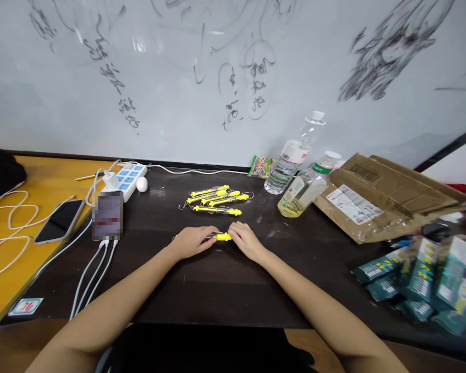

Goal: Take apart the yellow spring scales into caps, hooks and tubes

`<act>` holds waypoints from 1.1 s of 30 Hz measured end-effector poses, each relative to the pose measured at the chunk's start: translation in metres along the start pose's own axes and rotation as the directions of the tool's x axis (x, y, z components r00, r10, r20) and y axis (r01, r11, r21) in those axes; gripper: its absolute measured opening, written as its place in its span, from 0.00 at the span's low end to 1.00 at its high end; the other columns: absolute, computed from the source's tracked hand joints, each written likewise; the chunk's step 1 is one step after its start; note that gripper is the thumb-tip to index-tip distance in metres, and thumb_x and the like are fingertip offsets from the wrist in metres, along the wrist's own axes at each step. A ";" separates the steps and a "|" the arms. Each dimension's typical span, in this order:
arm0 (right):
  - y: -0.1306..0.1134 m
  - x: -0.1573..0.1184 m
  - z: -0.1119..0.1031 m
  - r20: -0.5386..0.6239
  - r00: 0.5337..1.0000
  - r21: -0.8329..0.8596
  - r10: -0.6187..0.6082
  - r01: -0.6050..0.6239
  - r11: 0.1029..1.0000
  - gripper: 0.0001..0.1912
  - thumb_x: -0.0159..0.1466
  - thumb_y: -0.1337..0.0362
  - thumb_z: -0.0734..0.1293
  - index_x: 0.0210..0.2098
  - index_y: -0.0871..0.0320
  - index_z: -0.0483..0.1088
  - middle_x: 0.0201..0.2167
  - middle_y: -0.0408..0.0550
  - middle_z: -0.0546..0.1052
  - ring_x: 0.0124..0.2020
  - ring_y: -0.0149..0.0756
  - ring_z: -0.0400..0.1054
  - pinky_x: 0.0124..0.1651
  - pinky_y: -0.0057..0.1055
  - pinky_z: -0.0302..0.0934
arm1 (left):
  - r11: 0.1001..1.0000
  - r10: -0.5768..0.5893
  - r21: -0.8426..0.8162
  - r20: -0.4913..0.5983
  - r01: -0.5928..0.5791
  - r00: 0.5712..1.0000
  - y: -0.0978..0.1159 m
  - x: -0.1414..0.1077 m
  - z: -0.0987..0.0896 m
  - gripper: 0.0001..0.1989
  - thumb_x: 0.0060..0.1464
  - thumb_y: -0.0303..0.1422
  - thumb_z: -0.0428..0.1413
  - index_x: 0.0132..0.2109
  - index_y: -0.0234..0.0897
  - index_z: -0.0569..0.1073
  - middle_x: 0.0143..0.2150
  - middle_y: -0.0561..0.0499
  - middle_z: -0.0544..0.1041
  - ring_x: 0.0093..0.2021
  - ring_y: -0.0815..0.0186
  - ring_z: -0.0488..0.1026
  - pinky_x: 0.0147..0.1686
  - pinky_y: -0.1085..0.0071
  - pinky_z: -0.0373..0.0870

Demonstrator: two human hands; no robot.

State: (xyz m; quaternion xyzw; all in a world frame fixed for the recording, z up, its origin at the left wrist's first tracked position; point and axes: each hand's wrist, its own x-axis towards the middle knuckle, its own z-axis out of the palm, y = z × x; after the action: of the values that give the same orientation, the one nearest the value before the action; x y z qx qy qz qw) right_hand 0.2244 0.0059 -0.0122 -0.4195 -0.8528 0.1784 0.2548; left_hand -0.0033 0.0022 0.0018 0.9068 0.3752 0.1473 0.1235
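On the dark bench, two bottles stand to the right of my pile of yellow tubes. The tall bottle is clear and capped in white; how full it is, I can't tell. The shorter bottle, also capped, has a little yellow liquid at the bottom. One small snack packet lies behind and right of the pile. Further right of it sits one brown parcel, its contents hidden, and nearer me a heap of teal boxes, at least five, too overlapped to count surely; I can't see inside them.

The pile holds at least five tubes with wire hooks. One more, the single tube, is just in front of the pile, in my grasp: the fingers of my left hand are closed around it, and those of my right hand pinch its yellow end.

Well left of the pile are one power strip and one phone.
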 end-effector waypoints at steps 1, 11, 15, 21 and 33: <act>0.001 0.001 0.000 0.014 1.000 -0.007 -0.009 0.009 1.000 0.20 0.70 0.57 0.50 0.26 0.56 0.61 0.27 0.45 0.68 0.34 0.36 0.61 0.40 0.35 0.51 | 1.000 0.002 0.003 0.001 -0.002 1.000 0.000 0.000 0.000 0.16 0.63 0.40 0.43 0.54 0.43 0.65 0.49 0.51 0.75 0.45 0.64 0.74 0.42 0.71 0.68; -0.003 -0.001 -0.001 0.022 0.999 0.021 -0.048 0.048 0.999 0.15 0.70 0.60 0.51 0.30 0.55 0.59 0.30 0.45 0.68 0.34 0.36 0.60 0.40 0.34 0.53 | 1.000 0.012 -0.007 0.005 -0.012 1.000 -0.002 0.000 0.001 0.16 0.63 0.39 0.43 0.54 0.43 0.65 0.50 0.51 0.75 0.47 0.63 0.74 0.44 0.71 0.68; -0.005 -0.001 -0.001 0.029 0.998 -0.019 -0.056 0.057 0.998 0.15 0.70 0.60 0.50 0.30 0.55 0.59 0.30 0.45 0.68 0.34 0.36 0.60 0.40 0.34 0.52 | 1.000 0.013 -0.001 0.012 -0.013 1.000 -0.004 0.000 0.000 0.16 0.63 0.39 0.43 0.54 0.43 0.65 0.50 0.51 0.75 0.47 0.63 0.74 0.43 0.71 0.68; -0.003 0.001 0.001 0.032 0.999 -0.106 -0.026 0.029 0.994 0.18 0.71 0.58 0.50 0.28 0.56 0.59 0.28 0.45 0.68 0.33 0.36 0.60 0.39 0.34 0.50 | 1.000 0.013 0.006 0.020 -0.013 1.000 -0.004 0.000 0.000 0.16 0.63 0.40 0.43 0.54 0.43 0.65 0.50 0.51 0.75 0.45 0.63 0.74 0.42 0.71 0.68; -0.006 -0.002 -0.001 0.029 0.993 -0.102 -0.113 0.115 0.988 0.15 0.71 0.60 0.48 0.30 0.55 0.57 0.29 0.46 0.66 0.34 0.38 0.59 0.40 0.35 0.51 | 1.000 0.017 -0.027 0.019 -0.016 1.000 -0.002 -0.001 -0.004 0.16 0.63 0.40 0.42 0.54 0.43 0.65 0.50 0.52 0.75 0.45 0.64 0.74 0.41 0.71 0.68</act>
State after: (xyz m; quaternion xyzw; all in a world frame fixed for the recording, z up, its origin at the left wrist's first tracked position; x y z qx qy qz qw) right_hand 0.2221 0.0010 -0.0084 -0.3806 -0.8864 0.1240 0.2325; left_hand -0.0060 0.0033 0.0047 0.9096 0.3643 0.1445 0.1379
